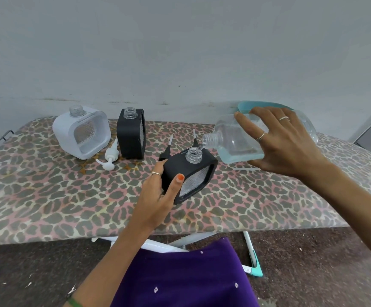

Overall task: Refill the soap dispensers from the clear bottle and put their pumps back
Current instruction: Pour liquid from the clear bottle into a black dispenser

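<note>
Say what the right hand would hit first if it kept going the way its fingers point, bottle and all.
The right hand points left, tipping the clear bottle. Continuing left, the bottle's mouth would likely first meet the open neck of the near black dispenser, just below it. Past that stands the upright black dispenser; depth is unclear.

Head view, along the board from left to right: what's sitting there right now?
white dispenser → white pump → upright black dispenser → black dispenser gripped by the left hand → clear bottle tilted in the right hand
</note>
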### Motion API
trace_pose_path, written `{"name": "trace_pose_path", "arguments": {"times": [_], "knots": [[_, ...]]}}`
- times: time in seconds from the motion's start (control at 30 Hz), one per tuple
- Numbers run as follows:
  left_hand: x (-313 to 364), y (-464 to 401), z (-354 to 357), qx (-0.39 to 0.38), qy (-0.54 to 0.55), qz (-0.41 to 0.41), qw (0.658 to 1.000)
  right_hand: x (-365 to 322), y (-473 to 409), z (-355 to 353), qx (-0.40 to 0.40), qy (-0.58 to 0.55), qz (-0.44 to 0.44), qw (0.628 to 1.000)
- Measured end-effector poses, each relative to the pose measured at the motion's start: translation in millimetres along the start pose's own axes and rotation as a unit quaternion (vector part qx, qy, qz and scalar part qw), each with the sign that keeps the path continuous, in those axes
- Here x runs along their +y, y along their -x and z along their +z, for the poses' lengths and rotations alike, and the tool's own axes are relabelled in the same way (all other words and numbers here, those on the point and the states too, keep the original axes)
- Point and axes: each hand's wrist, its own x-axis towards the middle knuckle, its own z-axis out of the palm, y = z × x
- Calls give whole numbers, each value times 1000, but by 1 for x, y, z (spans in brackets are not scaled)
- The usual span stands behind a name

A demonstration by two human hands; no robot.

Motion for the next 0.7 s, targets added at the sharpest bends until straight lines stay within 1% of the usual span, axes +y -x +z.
{"name": "trace_pose_path", "arguments": {"times": [0.7], "knots": [[5, 0, 1, 12, -9, 18, 1000, 4, 2, -3, 2, 8, 0, 1000]]}}
